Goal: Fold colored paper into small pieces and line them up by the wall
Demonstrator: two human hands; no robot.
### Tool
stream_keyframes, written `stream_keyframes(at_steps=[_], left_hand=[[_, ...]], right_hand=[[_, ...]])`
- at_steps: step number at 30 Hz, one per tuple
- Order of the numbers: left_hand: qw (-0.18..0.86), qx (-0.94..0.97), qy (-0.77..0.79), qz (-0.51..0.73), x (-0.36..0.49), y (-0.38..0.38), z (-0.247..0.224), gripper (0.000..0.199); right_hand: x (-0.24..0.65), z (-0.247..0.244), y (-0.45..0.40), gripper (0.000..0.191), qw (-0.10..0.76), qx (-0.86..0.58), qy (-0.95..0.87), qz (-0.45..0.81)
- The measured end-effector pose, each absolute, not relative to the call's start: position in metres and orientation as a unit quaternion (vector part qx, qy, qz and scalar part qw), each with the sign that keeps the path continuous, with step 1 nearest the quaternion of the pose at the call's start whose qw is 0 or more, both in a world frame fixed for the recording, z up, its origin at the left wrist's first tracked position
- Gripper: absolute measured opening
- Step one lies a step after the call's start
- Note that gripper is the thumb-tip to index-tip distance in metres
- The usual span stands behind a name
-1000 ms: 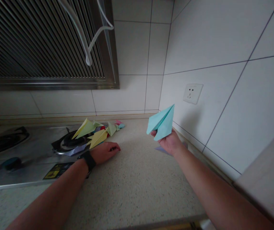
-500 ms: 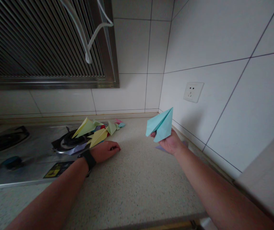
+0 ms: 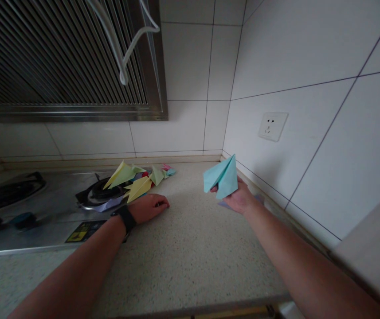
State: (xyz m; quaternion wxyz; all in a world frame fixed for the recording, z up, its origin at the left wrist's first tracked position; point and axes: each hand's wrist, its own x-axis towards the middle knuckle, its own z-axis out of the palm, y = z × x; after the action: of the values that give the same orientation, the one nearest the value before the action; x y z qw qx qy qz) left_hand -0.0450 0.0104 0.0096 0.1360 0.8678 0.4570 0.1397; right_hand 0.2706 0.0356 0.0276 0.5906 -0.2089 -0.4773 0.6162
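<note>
A light blue paper plane (image 3: 223, 177) is pinched from below in my right hand (image 3: 239, 197), its nose pointing up toward the wall corner. Beneath that hand a purple folded paper (image 3: 225, 204) lies on the counter, mostly hidden. My left hand (image 3: 150, 207), with a dark watch on its wrist, rests on the counter with the fingers curled in and nothing visible in them. Just behind it is a yellow paper plane (image 3: 139, 188). A pale yellow-green plane (image 3: 121, 175), a small green folded paper (image 3: 157, 176) and a lavender paper (image 3: 109, 204) lie around the burner.
The gas stove (image 3: 53, 212) takes up the left side, with a range hood (image 3: 76, 110) above it and a white cable (image 3: 123, 66) hanging down. Tiled walls meet behind the speckled counter (image 3: 190, 261). A wall socket (image 3: 272, 126) is on the right wall.
The view has shifted slightly. My right hand has lowered the blue paper plane a little, and its nose has turned slightly left. My left hand stays on the counter.
</note>
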Motion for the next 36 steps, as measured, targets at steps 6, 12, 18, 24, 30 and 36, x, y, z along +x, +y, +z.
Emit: stream_keyframes(at_steps=[6, 12, 18, 24, 30, 36], left_hand=[[0.139, 0.867, 0.456, 0.141, -0.0448, 0.0100, 0.0096, 0.031], [0.145, 0.867, 0.453, 0.146, -0.0452, 0.0107, 0.0093, 0.032], [0.144, 0.869, 0.453, 0.140, -0.0451, 0.0109, 0.0093, 0.033], [0.144, 0.867, 0.458, 0.136, -0.0436, 0.0091, 0.0116, 0.032], [0.143, 0.869, 0.454, 0.138, -0.0448, 0.0106, 0.0095, 0.033], [0.150, 0.869, 0.451, 0.139, -0.0449, 0.0105, 0.0096, 0.033]], right_hand=[[0.2692, 0.0299, 0.0325, 0.014, 0.589, -0.214, -0.489, 0.607], [0.2686, 0.0305, 0.0312, 0.009, 0.596, -0.216, -0.487, 0.601], [0.2689, 0.0309, 0.0301, 0.014, 0.595, -0.214, -0.484, 0.605], [0.2696, 0.0313, 0.0291, 0.012, 0.589, -0.217, -0.493, 0.602], [0.2687, 0.0309, 0.0307, 0.008, 0.567, -0.223, -0.519, 0.599], [0.2686, 0.0306, 0.0307, 0.014, 0.569, -0.223, -0.522, 0.595]])
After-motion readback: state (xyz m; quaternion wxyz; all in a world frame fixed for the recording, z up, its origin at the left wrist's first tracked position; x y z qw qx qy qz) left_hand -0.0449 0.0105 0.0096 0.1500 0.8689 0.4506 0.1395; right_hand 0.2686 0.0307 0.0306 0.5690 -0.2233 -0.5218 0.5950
